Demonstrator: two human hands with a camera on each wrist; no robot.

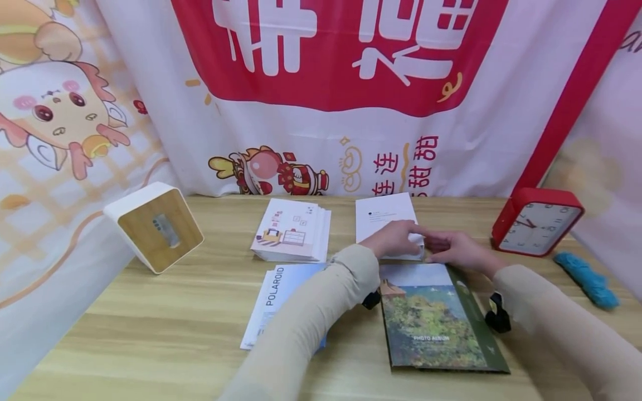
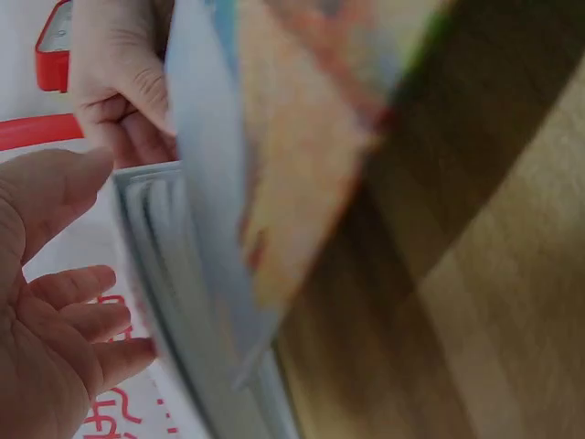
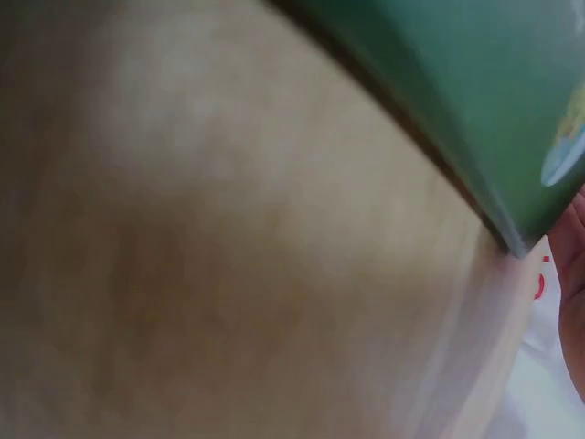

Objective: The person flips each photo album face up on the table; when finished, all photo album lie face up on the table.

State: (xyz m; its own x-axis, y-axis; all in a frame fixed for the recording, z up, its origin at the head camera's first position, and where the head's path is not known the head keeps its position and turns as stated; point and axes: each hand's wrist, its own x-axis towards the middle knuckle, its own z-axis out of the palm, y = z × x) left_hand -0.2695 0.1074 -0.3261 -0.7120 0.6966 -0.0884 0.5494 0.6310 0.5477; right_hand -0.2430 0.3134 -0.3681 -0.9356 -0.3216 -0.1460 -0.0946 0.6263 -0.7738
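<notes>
While the left hand [image 1: 395, 239] spreads near a white book [image 1: 383, 214], the right hand's [image 1: 460, 250] grip is unclear.

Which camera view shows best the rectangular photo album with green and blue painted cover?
The head view shows the photo album best: nearly its whole front cover is visible and its title readable. The left wrist view has only a blurred painted part; the right wrist view, only a green part with one corner.

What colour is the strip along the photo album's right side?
The strip on the photo album is dark green, clearest in the head view.
</notes>
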